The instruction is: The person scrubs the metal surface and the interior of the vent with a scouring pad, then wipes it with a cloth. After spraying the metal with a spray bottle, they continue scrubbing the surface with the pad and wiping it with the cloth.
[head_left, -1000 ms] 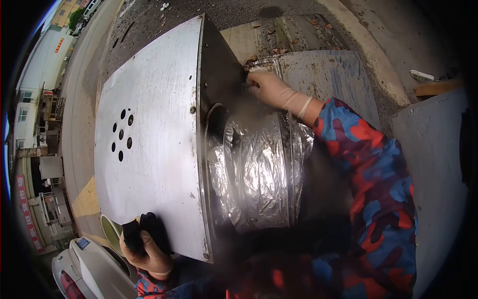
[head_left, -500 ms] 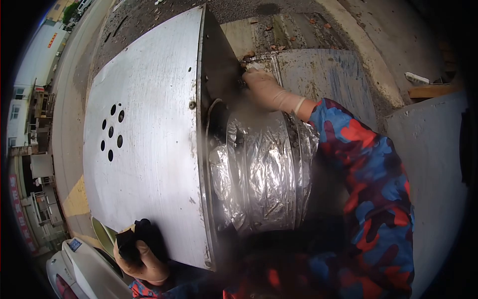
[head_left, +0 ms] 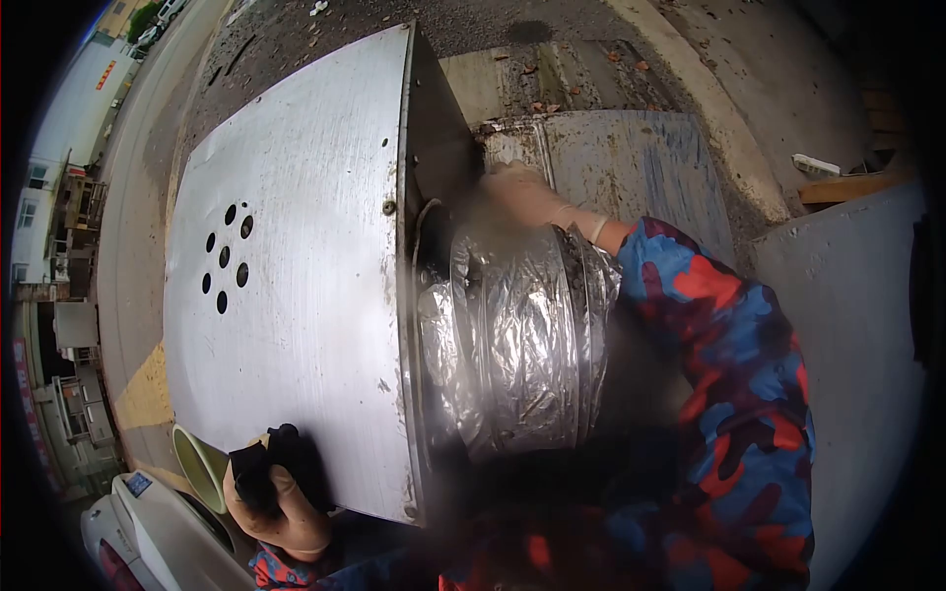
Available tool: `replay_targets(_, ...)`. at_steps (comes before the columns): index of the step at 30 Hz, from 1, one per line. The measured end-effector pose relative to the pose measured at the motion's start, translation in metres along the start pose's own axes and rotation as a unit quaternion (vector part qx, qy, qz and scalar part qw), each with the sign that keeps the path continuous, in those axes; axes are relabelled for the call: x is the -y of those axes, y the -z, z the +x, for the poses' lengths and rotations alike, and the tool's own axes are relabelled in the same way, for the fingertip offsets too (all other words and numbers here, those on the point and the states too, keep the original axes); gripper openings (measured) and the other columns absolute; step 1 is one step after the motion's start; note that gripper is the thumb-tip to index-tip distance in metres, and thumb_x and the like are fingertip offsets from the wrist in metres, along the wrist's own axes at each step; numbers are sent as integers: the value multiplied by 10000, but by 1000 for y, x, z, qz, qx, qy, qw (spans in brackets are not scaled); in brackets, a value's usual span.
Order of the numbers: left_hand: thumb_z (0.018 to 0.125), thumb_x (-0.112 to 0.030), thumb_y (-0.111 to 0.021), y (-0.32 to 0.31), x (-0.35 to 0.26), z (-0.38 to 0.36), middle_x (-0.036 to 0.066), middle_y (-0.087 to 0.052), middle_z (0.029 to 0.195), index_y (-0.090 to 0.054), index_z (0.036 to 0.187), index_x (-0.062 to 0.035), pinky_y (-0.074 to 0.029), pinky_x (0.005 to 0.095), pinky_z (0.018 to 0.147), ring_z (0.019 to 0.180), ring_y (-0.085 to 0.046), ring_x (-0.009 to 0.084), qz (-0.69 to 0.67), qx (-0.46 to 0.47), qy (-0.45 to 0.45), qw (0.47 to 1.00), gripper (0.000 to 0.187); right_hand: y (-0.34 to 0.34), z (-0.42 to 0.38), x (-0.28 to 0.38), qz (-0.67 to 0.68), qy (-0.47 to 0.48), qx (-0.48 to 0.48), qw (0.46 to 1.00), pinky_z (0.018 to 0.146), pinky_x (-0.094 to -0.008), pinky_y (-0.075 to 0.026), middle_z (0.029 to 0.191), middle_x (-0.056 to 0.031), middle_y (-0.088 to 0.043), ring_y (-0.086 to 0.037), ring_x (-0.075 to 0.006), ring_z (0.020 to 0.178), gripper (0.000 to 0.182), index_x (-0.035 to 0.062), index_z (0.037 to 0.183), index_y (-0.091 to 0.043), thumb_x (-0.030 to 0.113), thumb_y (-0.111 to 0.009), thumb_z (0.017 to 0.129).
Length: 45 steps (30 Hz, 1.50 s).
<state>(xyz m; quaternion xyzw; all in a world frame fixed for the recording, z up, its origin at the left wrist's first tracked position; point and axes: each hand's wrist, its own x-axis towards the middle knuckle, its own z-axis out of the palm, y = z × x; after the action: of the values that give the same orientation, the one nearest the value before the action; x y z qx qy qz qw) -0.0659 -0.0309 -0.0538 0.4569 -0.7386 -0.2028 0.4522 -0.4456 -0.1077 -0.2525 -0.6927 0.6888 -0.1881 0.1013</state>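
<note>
A large silver metal box (head_left: pixel 305 325) with several round holes fills the left and centre. My left hand (head_left: pixel 286 512), in a pale glove, is closed around a black object (head_left: pixel 258 478) against the box's lower edge. From its right side comes a wide duct (head_left: pixel 522 345) wrapped in shiny, wrinkled film. My right hand (head_left: pixel 532 197), also gloved, reaches over the duct to the box's far right side. Its fingertips are hidden in a dark, hazy patch beside the box, so their grip is unclear.
Behind the duct lies a scuffed metal sheet (head_left: pixel 631 163) beside dirty boards (head_left: pixel 562 79). A grey panel (head_left: pixel 847 325) stands at the right. At the lower left are a pale green round container (head_left: pixel 202 468) and a white vehicle (head_left: pixel 148 537). A kerb (head_left: pixel 705 94) runs behind.
The view has shifted slightly, so the box's top edge sits a little lower. My right hand appears slightly lower and remains beside the box. My left hand keeps hold of the black object.
</note>
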Motion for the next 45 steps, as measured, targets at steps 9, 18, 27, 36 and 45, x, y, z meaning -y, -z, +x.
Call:
replay_targets(9, 912, -152, -606, 7, 6, 0, 127, -619, 995, -522, 1142, 45, -493, 295, 791, 841, -606, 184, 38, 26, 2, 999, 314, -1, 79, -37, -100, -117, -132, 979, 837, -430, -507, 1013, -140, -668, -623, -329, 1019, 170, 81, 931, -682, 88, -574, 799)
replay_targets(18, 902, -216, -632, 8, 6, 0, 117, -607, 953, -528, 1142, 53, -483, 294, 752, 820, -601, 189, 71, 24, -14, 997, 377, -7, 29, -21, -69, 29, -51, 996, 826, -434, -506, 970, -168, -664, -622, -372, 969, 173, 45, 897, -680, 84, -569, 770)
replay_targets(27, 893, -230, -641, 18, 12, -1, 143, -610, 998, -522, 1157, 70, -475, 314, 803, 876, -599, 214, 104, 41, -53, 992, 417, 57, 108, -140, -90, -372, -244, 891, 859, -463, -492, 1013, -216, -653, -615, -393, 990, 219, 44, 982, -654, 191, -559, 851)
replay_targets(36, 873, -219, -652, 19, 11, -1, 161, -605, 1039, -537, 1153, 62, -462, 330, 824, 906, -592, 238, 100, 56, -35, 993, 414, 40, -16, -59, -46, -53, -131, 989, 937, -450, -433, 1111, -178, -597, -542, -369, 1082, 350, 60, 1100, -614, 296, -636, 842)
replay_targets(45, 873, -272, -656, 15, 13, -11, 168, -602, 1063, -521, 1173, 45, -463, 354, 843, 909, -595, 250, 76, 2, 9, 997, 457, 8, 38, -31, -121, -152, -52, 980, 916, -461, -451, 1114, -165, -580, -533, -373, 1095, 269, 84, 1046, -652, 152, -605, 790)
